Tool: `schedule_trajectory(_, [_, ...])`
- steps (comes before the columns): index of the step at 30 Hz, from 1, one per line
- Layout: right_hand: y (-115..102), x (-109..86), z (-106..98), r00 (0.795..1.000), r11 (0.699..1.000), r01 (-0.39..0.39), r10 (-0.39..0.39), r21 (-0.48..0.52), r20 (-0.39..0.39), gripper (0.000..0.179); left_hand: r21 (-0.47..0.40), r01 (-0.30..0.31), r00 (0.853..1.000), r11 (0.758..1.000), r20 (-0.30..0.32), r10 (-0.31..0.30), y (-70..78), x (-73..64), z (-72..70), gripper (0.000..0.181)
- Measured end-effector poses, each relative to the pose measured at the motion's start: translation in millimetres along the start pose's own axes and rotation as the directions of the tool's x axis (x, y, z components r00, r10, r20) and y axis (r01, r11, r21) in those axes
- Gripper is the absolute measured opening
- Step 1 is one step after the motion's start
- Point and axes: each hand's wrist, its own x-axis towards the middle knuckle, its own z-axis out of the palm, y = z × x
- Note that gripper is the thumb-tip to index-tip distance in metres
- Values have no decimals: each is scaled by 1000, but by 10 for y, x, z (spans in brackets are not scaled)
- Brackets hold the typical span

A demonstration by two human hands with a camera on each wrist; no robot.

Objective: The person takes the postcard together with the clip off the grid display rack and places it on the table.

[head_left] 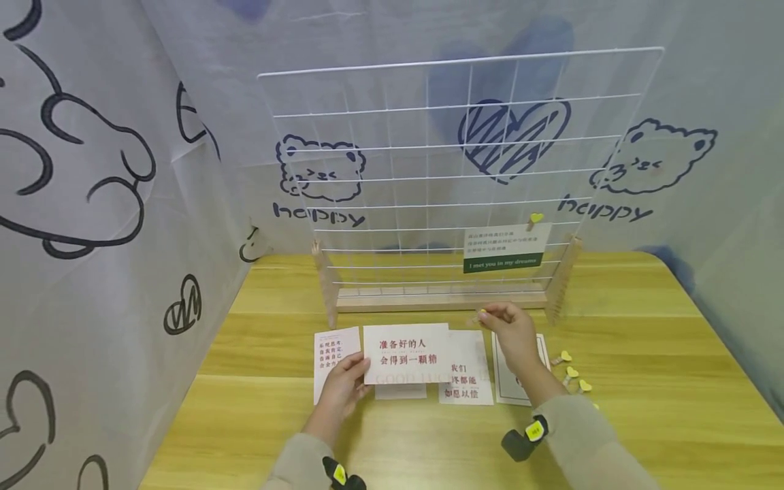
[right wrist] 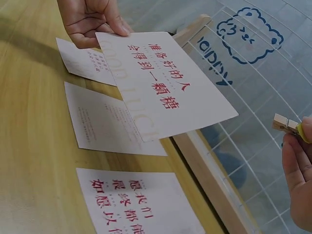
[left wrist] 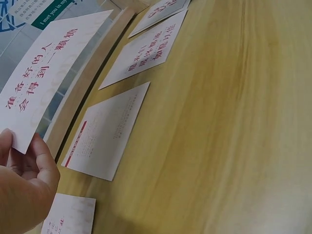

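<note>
My left hand (head_left: 344,384) pinches the left edge of a white card (head_left: 407,354) with red writing, held above the table and overlapping other cards in the head view. In the right wrist view the card (right wrist: 161,87) hangs tilted in front of the grid. My right hand (head_left: 514,340) pinches a small wooden clothespin (right wrist: 286,124) with a yellow heart on it, to the right of the held card. Behind both hands stands a white wire grid (head_left: 422,177) in a wooden base (head_left: 441,301). A green-and-white card (head_left: 505,248) hangs on it from another heart clothespin (head_left: 535,220).
Several cards lie in a row on the wooden table (head_left: 245,408), among them a red-lettered card (head_left: 467,388) and a bordered card (head_left: 511,391). Several yellow heart clothespins (head_left: 572,373) lie at the right. A printed cloth (head_left: 92,286) hangs around the table.
</note>
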Motion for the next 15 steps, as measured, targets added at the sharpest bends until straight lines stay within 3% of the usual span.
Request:
schedule_trajectory(4, [600, 185, -229, 995, 991, 73, -80, 110, 61, 20, -1, 0, 1000, 1000, -2, 0, -57, -42, -39, 30])
schedule_trajectory(6, [733, 200, -300, 993, 986, 89, -99, 142, 67, 19, -9, 4, 1000, 1000, 3, -4, -83, -64, -62, 31])
schedule_trajectory(9, [667, 80, -338, 987, 970, 128, -144, 206, 67, 15, -10, 2, 1000, 1000, 24, -2, -118, -107, -93, 32])
schedule_trajectory(12, [431, -148, -330, 996, 990, 83, -86, 118, 18, 15, -7, 6, 999, 1000, 39, -6, -148, -156, -124, 33])
schedule_trajectory(15, [448, -273, -406, 999, 998, 39, -40, 56, 6, 18, 8, 17, 999, 1000, 30, -17, -180, -199, -162, 34])
